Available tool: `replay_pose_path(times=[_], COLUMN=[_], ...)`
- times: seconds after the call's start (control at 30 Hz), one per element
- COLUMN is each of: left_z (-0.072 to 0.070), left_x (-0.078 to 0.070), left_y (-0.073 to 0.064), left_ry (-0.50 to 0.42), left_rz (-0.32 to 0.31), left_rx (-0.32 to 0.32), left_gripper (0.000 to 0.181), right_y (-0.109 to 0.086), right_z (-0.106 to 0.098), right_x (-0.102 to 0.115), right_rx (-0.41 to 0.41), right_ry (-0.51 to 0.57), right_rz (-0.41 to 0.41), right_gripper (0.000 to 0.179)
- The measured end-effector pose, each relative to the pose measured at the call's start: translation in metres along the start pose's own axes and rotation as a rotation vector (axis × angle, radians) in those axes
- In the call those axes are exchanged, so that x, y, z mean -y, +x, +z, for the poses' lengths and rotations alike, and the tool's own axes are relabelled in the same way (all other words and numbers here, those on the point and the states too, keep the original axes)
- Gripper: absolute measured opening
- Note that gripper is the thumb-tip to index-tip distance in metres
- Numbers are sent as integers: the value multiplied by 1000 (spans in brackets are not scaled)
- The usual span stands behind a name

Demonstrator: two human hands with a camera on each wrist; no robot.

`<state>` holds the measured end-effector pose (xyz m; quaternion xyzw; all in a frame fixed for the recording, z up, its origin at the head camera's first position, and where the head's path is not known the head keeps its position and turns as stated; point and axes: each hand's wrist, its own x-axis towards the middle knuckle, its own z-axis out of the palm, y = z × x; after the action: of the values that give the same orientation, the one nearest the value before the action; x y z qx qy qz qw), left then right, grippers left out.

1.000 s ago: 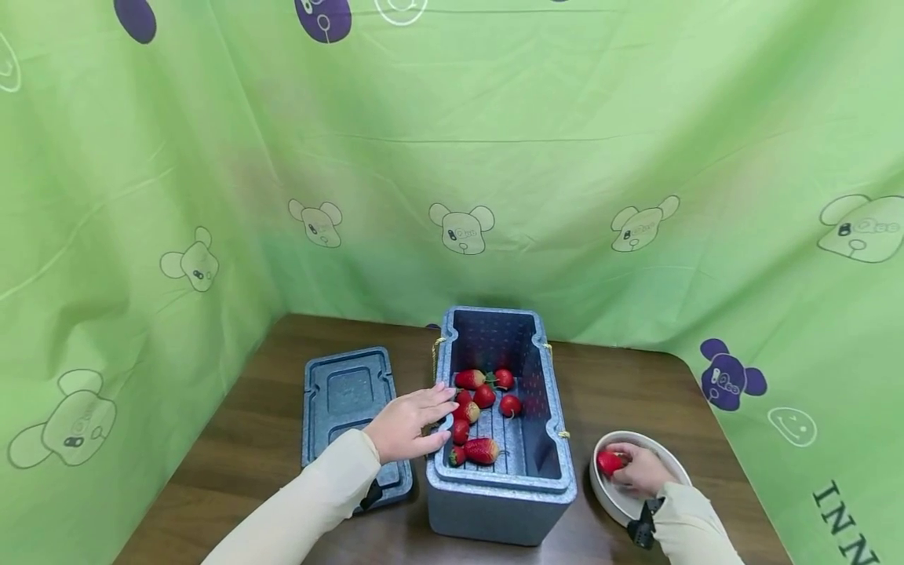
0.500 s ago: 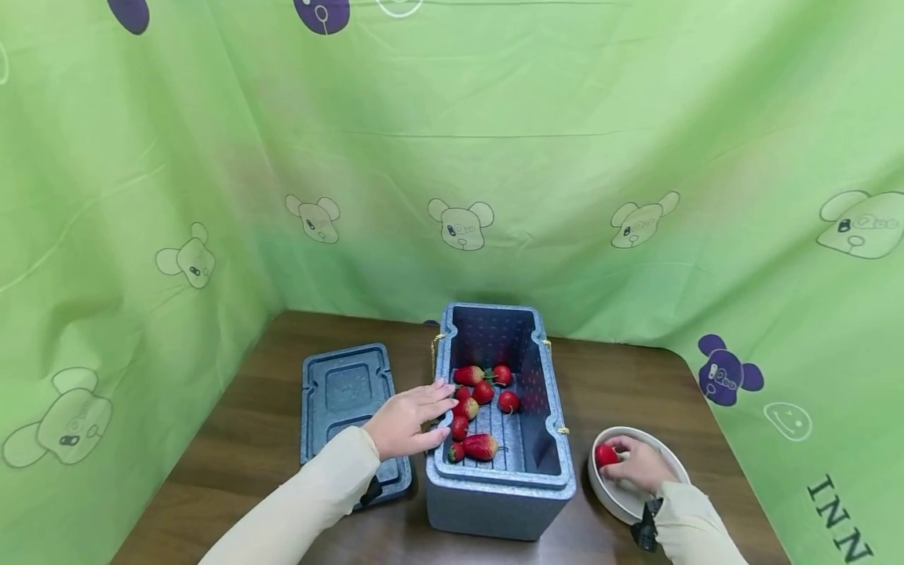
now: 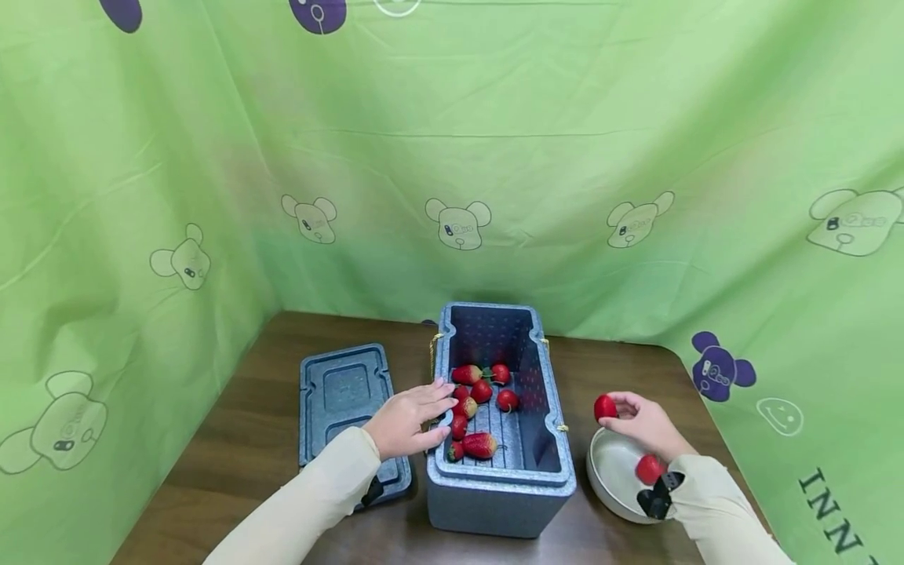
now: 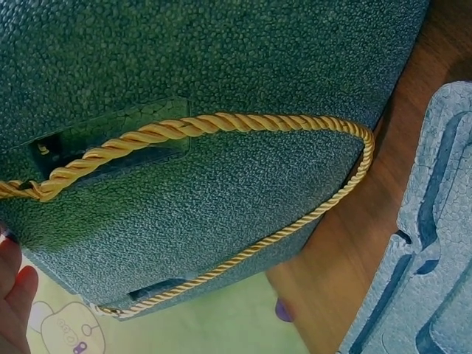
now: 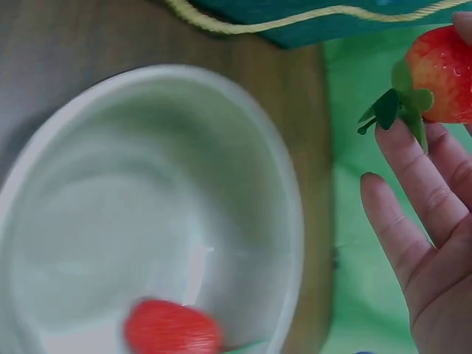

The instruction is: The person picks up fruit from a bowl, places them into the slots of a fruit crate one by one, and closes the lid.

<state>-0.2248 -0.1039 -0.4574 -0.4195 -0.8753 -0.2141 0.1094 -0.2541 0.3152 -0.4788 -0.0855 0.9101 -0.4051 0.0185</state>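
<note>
My right hand (image 3: 650, 425) pinches a red strawberry (image 3: 604, 406) above the far rim of a white bowl (image 3: 599, 480). In the right wrist view that strawberry (image 5: 442, 77) shows green leaves at one end. Another red fruit (image 3: 649, 469) lies in the bowl. My left hand (image 3: 410, 420) rests with straight fingers on the left rim of a blue-grey foam box (image 3: 501, 506). Inside the box, several red strawberries (image 3: 480, 445) and round red fruits (image 3: 507, 400) lie mostly along its left side.
A blue-grey lid (image 3: 346, 392) lies flat left of the box, partly behind my left forearm. Gold cord (image 4: 243, 122) loops along the box's side. The brown wooden table (image 3: 233, 471) meets green printed cloth (image 3: 381, 173) at the back and sides.
My right hand has risen out of the bowl with the strawberry, uncovering the other red fruit there. The left hand stays on the box rim.
</note>
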Motion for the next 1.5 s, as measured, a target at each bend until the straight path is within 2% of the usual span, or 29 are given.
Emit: replay_pose_path(times=[0.47,0.73,0.9,1.07,1.3,1.5], left_z=[-1,-1,4,8,5,4], left_x=[5,3,1,0,2,4], left_y=[-5,-4,-1,1,2,0], left_ry=[30,6,12,26,37,40], left_rz=[2,-22,1,40,37,26], left_rx=[-7,25,7,-3,3,-1], left_gripper=[46,46,46,45,45,45], right_y=[43,68,86,100,123,141], right_z=[-18,-15,-10,0,12,28], right_x=[42,64,84,103,129,157], right_rx=[-10,15,39,101,155,215], right_ry=[22,51,78,80,52,76], right_rz=[-126,-125,-138,-157,-183,-175], right_gripper=[44,48,50,51,51,51])
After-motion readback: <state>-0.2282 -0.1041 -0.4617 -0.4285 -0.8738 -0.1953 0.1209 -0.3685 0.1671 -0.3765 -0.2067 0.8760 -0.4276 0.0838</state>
